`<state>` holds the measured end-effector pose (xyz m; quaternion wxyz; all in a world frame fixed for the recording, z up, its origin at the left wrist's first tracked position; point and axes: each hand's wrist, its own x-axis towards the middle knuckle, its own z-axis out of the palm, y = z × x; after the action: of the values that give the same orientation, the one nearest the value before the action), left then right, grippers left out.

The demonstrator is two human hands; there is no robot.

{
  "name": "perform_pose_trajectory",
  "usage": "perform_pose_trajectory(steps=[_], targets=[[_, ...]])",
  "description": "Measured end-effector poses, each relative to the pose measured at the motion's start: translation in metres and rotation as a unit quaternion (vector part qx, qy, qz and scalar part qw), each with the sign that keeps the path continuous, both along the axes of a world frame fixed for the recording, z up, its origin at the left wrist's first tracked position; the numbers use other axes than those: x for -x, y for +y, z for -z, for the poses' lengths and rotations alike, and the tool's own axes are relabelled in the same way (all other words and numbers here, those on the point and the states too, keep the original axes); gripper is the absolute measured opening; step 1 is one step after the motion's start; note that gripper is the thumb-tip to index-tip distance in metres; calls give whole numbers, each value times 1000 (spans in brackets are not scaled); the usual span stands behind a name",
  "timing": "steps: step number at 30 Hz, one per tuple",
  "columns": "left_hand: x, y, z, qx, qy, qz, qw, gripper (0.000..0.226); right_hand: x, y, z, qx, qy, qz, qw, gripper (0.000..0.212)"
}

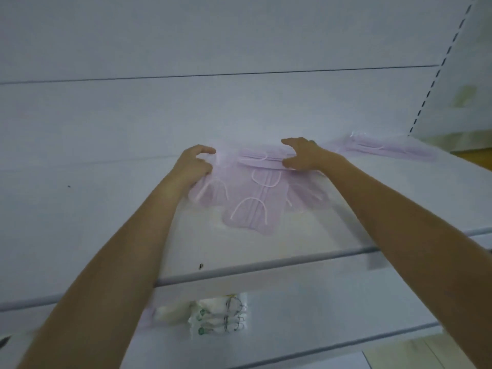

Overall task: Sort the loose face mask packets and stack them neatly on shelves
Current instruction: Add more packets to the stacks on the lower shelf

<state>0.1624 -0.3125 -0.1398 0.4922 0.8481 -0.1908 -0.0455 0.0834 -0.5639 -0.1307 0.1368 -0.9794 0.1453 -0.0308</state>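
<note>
Several pale purple face mask packets (253, 206) lie fanned out and overlapping on a white shelf (266, 251), with white ear loops showing through the clear wrap. My left hand (193, 166) grips the left edge of the pile with curled fingers. My right hand (303, 154) pinches the right end of the top packet (263, 162) at the back of the pile. Another purple packet stack (386, 149) lies flat farther right against the back panel.
The white back panel (213, 107) rises right behind the pile. A slotted shelf upright (436, 75) stands at the right. On the lower shelf, white packets with green print (221, 320) sit in a stack. The shelf's front rail (266, 270) runs below my forearms.
</note>
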Motion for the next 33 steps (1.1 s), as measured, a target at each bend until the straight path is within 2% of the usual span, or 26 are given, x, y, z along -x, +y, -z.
perform_pose_trajectory(steps=[3,6,11,17,20,22,24,26,29,31,33], targets=[[-9,3,-4,92,-48,-85,991,44,-7,-6,11,-63,14,-29,997,72],[-7,-2,-4,140,-78,-137,977,45,-6,-11,7,-71,13,-58,996,68],[1,-10,-2,152,-78,-109,979,48,-1,-11,4,-35,-29,-39,998,33],[4,-6,-3,181,-60,-114,975,47,0,-9,4,-46,2,-16,999,28],[5,-5,-1,181,-56,-116,975,47,4,-5,4,-94,-40,-29,994,25],[4,-4,0,173,-59,-116,976,46,6,-6,2,-89,-105,-25,990,17],[3,-4,0,174,-61,-118,976,47,9,-7,-2,-111,-182,-31,976,15],[2,-4,0,186,-61,-118,974,47,13,-1,-9,-195,-261,-33,945,16],[3,-6,-1,218,-41,-108,969,41,18,10,-18,-358,-373,-18,855,25],[5,-8,-4,242,-16,-84,967,37,16,21,-18,-428,-387,-18,816,22],[7,-11,-6,267,15,-33,963,39,14,39,-9,-437,-336,-33,834,14]])
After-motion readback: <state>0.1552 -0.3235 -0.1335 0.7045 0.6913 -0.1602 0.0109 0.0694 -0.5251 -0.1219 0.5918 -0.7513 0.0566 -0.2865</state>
